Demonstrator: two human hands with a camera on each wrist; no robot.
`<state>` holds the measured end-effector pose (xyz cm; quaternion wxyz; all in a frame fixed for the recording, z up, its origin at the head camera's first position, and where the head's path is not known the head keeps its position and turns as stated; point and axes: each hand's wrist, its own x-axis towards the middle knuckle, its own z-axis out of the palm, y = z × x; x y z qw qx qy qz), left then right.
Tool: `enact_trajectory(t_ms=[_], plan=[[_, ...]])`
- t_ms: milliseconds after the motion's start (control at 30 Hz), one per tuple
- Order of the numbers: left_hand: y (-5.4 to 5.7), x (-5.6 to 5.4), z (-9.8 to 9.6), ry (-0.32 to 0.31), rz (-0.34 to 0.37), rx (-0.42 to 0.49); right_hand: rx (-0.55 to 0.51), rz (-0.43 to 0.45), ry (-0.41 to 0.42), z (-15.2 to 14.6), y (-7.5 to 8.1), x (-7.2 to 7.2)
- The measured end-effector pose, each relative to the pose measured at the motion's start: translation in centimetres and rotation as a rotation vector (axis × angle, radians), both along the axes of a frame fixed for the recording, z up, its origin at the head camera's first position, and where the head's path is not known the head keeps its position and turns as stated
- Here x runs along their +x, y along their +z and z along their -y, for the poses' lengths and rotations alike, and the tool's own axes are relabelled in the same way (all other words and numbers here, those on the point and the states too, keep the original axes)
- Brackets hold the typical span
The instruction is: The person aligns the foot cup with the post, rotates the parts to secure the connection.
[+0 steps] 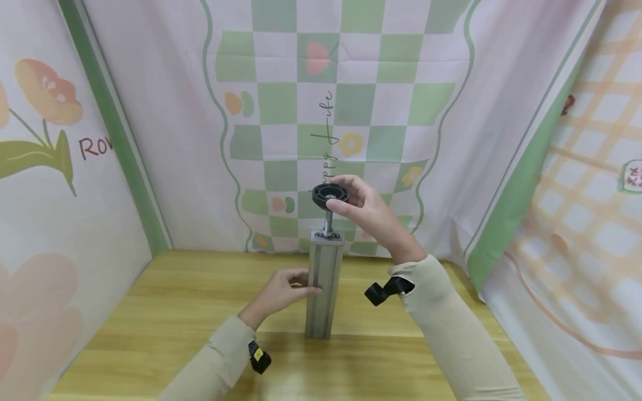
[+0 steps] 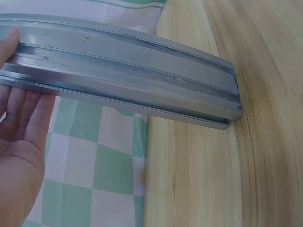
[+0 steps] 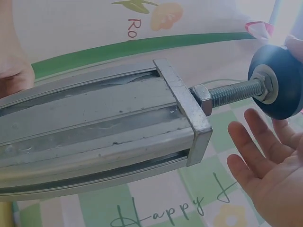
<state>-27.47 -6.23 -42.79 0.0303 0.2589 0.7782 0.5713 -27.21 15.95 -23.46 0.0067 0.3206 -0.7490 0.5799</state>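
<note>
A silver aluminium profile (image 1: 323,287) stands upright on the wooden table, its lower end on the tabletop. My left hand (image 1: 278,294) grips it around the middle, thumb on one face and fingers on the opposite side. On its top sits a metal end plate (image 3: 184,111), with a hex nut (image 3: 202,99) and a threaded rod (image 3: 236,92) rising from it. The rod carries a round black levelling foot (image 1: 321,196), disc side up. My right hand (image 1: 368,209) holds this foot by its rim between thumb and fingers.
The wooden table (image 1: 190,289) reaches back to a hanging curtain (image 1: 276,100) with green checks. Patterned cloth walls (image 1: 597,234) rise at both sides. A black wrist camera (image 1: 388,289) is strapped to the right sleeve, another (image 1: 259,358) to the left.
</note>
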Motion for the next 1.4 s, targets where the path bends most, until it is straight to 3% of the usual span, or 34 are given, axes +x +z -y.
enact_trajectory(t_ms=[233, 433, 567, 700, 867, 1067, 1267, 1400], plan=[[-0.1, -0.1, 0.1, 0.006, 0.0, 0.001, -0.028, 0.01, -0.045, 0.8, -0.2, 0.0], [-0.3, -0.1, 0.0, 0.006, 0.008, -0.007, -0.12, -0.009, -0.042, 1.7, -0.6, -0.1], [-0.2, 0.1, -0.1, 0.004, 0.013, -0.006, -0.163, -0.044, -0.048, 2.0, -1.0, 0.0], [-0.1, 0.2, -0.1, 0.001, 0.019, 0.0, -0.129, -0.124, -0.072, 1.8, -1.4, -0.2], [-0.1, 0.3, -0.1, 0.009, 0.02, -0.004, -0.156, -0.153, 0.069, 1.4, -1.9, -1.2], [-0.1, 0.2, 0.0, 0.01, 0.017, -0.018, -0.237, -0.024, 0.277, 1.4, -2.2, -2.1], [-0.3, 0.1, 0.0, 0.014, 0.012, -0.027, -0.3, 0.016, 0.415, 1.2, -2.5, -2.3], [-0.4, 0.0, 0.0, 0.016, 0.01, -0.033, -0.334, 0.049, 0.437, 1.1, -2.7, -2.4]])
